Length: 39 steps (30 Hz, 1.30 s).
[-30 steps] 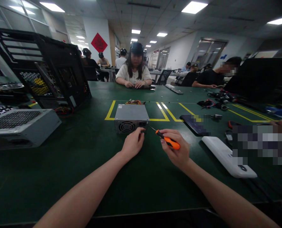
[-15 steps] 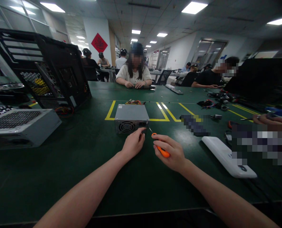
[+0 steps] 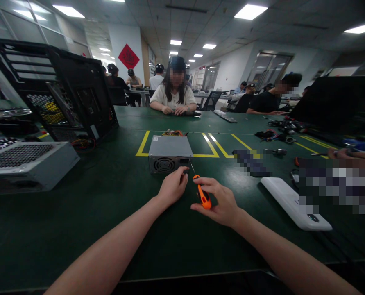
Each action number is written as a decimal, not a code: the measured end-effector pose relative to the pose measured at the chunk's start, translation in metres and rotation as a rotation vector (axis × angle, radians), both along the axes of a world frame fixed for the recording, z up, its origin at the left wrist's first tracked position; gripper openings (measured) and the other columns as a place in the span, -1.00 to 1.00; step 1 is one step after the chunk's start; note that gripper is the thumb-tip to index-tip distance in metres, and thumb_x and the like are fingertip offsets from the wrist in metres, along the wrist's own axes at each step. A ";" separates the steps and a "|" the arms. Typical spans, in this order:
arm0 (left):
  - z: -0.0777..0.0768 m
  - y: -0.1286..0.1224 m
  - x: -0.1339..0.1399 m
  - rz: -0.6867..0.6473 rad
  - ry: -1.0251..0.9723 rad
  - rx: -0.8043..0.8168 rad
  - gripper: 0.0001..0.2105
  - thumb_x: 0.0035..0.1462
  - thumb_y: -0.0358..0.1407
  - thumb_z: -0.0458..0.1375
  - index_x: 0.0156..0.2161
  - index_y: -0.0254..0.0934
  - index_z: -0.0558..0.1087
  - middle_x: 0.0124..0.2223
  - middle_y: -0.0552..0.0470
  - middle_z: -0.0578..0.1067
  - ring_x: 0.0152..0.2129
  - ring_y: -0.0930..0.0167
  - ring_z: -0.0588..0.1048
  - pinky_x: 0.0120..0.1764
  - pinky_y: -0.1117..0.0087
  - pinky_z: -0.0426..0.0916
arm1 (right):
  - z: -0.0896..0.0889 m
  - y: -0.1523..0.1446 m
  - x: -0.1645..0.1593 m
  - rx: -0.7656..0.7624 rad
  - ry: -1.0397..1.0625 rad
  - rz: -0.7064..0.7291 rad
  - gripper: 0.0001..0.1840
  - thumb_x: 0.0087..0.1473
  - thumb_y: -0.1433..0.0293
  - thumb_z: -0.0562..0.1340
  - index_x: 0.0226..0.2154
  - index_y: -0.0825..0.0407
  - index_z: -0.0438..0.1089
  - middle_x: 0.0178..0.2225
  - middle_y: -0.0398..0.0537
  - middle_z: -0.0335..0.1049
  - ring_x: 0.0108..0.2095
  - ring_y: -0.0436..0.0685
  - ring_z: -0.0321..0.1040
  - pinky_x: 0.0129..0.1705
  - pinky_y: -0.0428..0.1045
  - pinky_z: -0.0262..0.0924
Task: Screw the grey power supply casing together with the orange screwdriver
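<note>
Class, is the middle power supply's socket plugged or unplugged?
Unplugged: above the left hand, the power supply's socket shows dark and bare, with no cord seen running from it.

The desk [image 3: 108, 229] presents a green surface, marked with yellow lines [image 3: 206, 155] near mid-frame and at right. Directly upon it: a grey power supply unit [image 3: 170, 146] at centre; a grey metal box [image 3: 55, 164] with perforated top, left edge; a black computer case [image 3: 100, 92], upper left; a white oblong device [image 3: 289, 199], lower right; tangled dark cables [image 3: 282, 124], right of frame.
</note>
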<state>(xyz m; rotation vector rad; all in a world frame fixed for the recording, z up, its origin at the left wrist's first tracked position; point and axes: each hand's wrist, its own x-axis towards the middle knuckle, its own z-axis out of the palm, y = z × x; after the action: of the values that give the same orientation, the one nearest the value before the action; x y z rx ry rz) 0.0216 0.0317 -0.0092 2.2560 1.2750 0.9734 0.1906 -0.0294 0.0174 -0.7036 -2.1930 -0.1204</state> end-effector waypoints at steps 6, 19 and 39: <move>-0.002 0.002 0.000 -0.014 -0.006 0.008 -0.73 0.14 -0.33 -0.09 -0.05 -0.29 0.27 -0.30 -0.01 0.46 -0.41 0.42 0.42 -0.34 0.43 0.27 | 0.003 -0.004 0.001 -0.093 -0.080 0.070 -0.55 0.04 0.31 0.09 0.00 0.05 0.07 -0.05 0.18 0.17 -0.07 0.21 0.23 -0.20 0.10 0.28; -0.002 0.001 0.000 0.007 -0.016 0.007 -0.73 0.14 -0.33 -0.09 -0.05 -0.26 0.27 -0.33 0.01 0.45 -0.44 0.44 0.42 -0.37 0.44 0.27 | -0.003 -0.002 0.004 -0.176 0.077 0.122 -0.57 0.04 0.33 0.11 -0.03 0.04 0.05 -0.06 0.16 0.14 -0.11 0.19 0.27 -0.20 0.10 0.27; -0.003 0.002 0.000 -0.018 -0.033 0.007 -0.73 0.14 -0.33 -0.09 -0.04 -0.27 0.25 -0.36 0.03 0.43 -0.47 0.45 0.39 -0.39 0.45 0.24 | 0.003 -0.005 -0.002 -0.059 0.063 0.071 -0.60 0.03 0.29 0.16 -0.06 0.00 0.13 -0.12 0.10 0.24 -0.12 0.18 0.27 -0.20 0.08 0.28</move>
<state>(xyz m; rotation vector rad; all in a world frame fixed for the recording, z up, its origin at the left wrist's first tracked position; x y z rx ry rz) 0.0219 0.0339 -0.0125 2.2430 1.2374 1.0059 0.1884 -0.0343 0.0202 -0.6526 -2.1653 0.0034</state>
